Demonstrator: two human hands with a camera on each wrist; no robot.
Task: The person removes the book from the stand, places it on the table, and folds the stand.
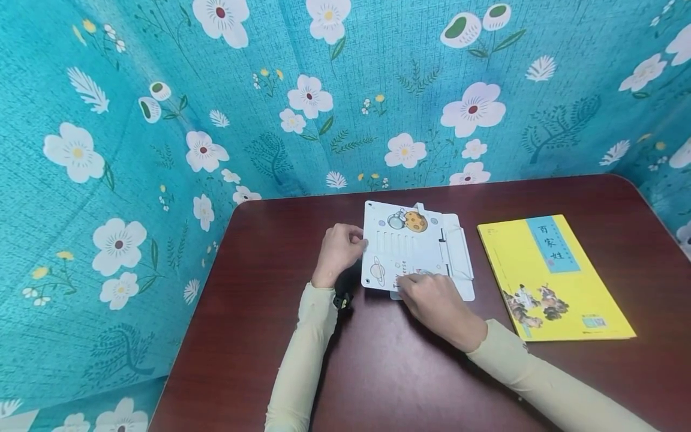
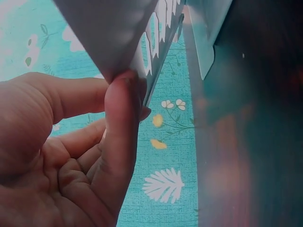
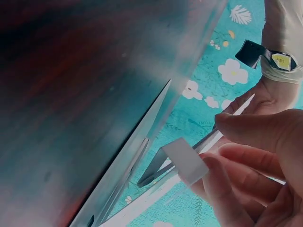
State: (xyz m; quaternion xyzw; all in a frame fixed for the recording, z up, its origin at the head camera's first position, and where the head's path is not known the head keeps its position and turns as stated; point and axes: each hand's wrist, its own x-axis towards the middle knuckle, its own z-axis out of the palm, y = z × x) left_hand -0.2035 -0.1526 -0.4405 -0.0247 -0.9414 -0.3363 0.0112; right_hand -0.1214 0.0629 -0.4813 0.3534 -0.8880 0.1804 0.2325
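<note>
A white metal book stand (image 1: 396, 246) printed with a cartoon astronaut and planets lies turned sideways on the table, its slotted panel raised off its base. My left hand (image 1: 340, 252) pinches the panel's left edge between thumb and fingers; the left wrist view shows this hand (image 2: 90, 146) at a corner of the panel (image 2: 111, 33). With my right hand (image 1: 437, 303) I hold the panel's near edge. In the right wrist view the thumb and fingers of this hand (image 3: 251, 165) are around that edge, beside a small bent white tab (image 3: 184, 161). The flat base (image 3: 137, 146) sits below.
A yellow book (image 1: 556, 282) with a blue title label lies to the right of the stand. The dark red wooden table (image 1: 259, 258) meets a blue flowered curtain (image 1: 367, 90) at its back and left.
</note>
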